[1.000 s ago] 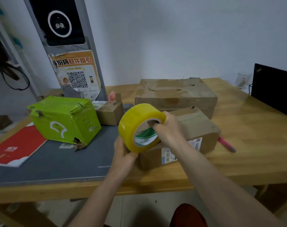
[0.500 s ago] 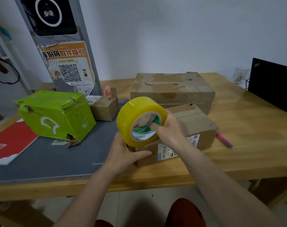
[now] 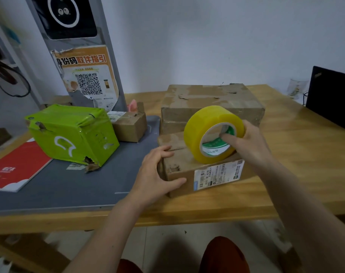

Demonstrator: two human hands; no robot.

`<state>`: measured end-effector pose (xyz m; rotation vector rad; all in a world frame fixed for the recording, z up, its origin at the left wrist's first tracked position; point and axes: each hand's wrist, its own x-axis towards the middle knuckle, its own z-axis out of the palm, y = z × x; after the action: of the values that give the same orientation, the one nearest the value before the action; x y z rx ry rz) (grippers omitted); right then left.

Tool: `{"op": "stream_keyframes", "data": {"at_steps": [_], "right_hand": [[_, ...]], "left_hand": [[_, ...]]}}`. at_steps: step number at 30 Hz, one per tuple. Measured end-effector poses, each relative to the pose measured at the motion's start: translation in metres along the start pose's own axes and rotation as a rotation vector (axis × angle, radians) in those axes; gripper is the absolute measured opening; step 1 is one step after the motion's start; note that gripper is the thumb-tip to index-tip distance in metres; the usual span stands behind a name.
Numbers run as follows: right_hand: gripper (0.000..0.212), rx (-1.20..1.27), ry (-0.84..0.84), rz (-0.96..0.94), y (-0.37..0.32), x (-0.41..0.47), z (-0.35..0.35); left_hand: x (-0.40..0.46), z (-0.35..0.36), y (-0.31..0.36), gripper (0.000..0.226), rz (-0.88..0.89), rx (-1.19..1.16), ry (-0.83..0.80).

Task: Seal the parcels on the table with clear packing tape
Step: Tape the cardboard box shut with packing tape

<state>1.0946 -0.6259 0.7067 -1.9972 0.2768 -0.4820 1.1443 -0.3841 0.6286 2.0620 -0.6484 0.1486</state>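
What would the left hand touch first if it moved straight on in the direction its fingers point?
Probably the yellow tape roll. The left hand grips the corner of the labelled box, fingers pointing right across its top toward the roll, though depth is unclear.
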Motion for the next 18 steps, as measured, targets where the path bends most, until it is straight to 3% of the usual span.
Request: {"op": "stream_keyframes", "data": {"at_steps": [3,7,11,13,18], "right_hand": [[0.002,-0.006,0.022,-0.035,0.002,-0.005,0.008],[0.028,-0.011,0.012,-0.107,0.0,-0.01,0.014],[0.026,-0.012,0.045,-0.109,0.002,-0.011,0.017],[0.015,0.016,0.051,-0.097,0.003,-0.01,0.017],[0.017,0.019,0.032,-0.097,0.004,-0.006,0.011]], "left_hand": [[0.003,0.001,0.014,0.07,-0.016,0.164,-0.036],[0.015,0.009,0.043,0.075,-0.035,0.457,-0.036],[0.021,0.023,0.054,0.101,-0.05,0.486,-0.109],[0.02,0.027,0.053,0.115,-0.052,0.546,-0.092],[0.018,0.026,0.055,0.135,-0.069,0.528,-0.07]]}}
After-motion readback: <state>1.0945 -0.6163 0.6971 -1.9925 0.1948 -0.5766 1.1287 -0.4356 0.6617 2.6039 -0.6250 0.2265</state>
